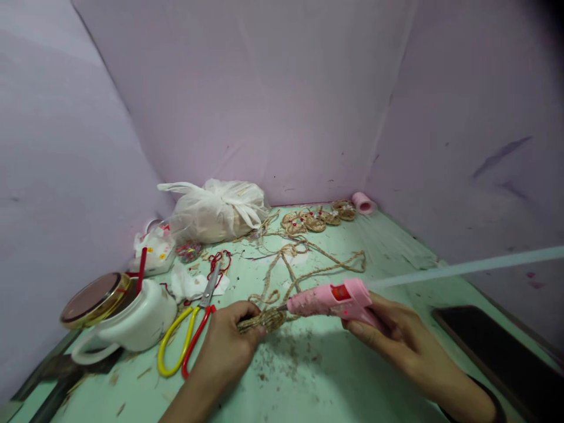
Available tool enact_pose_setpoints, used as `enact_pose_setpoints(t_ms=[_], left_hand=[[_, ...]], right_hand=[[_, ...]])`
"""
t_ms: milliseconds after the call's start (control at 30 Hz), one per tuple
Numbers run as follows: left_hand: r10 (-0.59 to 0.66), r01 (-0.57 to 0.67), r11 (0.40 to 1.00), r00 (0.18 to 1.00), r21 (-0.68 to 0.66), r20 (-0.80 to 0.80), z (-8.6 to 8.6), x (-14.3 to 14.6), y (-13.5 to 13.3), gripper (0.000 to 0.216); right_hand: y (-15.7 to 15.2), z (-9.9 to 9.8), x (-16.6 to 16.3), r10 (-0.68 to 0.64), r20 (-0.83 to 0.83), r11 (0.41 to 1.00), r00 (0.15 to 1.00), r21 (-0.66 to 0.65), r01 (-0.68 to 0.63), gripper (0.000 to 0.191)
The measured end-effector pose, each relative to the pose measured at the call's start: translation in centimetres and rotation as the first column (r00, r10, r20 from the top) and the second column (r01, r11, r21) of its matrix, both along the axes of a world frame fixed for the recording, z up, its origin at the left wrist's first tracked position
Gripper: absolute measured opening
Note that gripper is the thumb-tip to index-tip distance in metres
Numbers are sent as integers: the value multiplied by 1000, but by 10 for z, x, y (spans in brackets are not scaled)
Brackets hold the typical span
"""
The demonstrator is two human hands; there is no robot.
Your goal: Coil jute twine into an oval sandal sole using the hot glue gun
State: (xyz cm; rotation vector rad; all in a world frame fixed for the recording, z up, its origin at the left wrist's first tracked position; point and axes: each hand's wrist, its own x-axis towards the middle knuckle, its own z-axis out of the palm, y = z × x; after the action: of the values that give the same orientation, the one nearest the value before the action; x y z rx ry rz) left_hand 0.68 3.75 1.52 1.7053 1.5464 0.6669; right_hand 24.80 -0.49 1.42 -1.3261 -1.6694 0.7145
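Note:
Low in the middle, my left hand [231, 335] is closed around a coiled piece of braided straw cord [269, 320]. My right hand [400, 338] grips a pink glue gun [328, 298] by its handle, with a long translucent glue stick [467, 269] sticking out of the back. The gun's nozzle meets the right end of the coil; whether glue is coming out is too small to see. From the coil, loose braided cord [326, 271] runs back over the green table. Scissors [207, 294] with yellow and red handles lie just left of my left hand.
A white cup [145, 317] with a round gold-rimmed object stands at left. Behind are a tied white plastic bag [215, 208], finished-looking straw coils with red beads [315, 222] and a pink spool [363, 203]. A dark phone [497, 358] lies at right. Walls enclose the table.

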Motion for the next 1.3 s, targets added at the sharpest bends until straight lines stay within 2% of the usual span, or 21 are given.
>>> enact_pose_setpoints(t_ms=[200,500,633,800,1100,1200,1300], left_hand=[[4,-3,1000,998,18,-56,-1,2,-7,7],[-13,16,999,997,37,-80,1,3,-7,11],[-16,20,999,997,49,-74,0,3,-7,12],[-16,20,998,996,54,-84,-2,3,-7,10],[-19,22,999,997,38,-81,-2,3,-7,12],[-14,16,1000,998,27,-69,-3,4,-5,11],[22,-23,999,999,-42,-32,3,2,-1,11]], right_hand=[[-2,-14,-2,8,96,999,995,38,-12,21],[-1,-14,-2,46,200,996,979,61,-59,24],[-2,-13,-6,14,182,992,983,120,-37,24],[-3,-10,-8,24,168,990,985,131,-46,23],[-2,-14,-8,34,118,997,992,61,-41,22],[-2,-8,-8,61,38,998,997,18,-62,23],[0,-2,-1,121,-102,989,987,-75,-129,27]])
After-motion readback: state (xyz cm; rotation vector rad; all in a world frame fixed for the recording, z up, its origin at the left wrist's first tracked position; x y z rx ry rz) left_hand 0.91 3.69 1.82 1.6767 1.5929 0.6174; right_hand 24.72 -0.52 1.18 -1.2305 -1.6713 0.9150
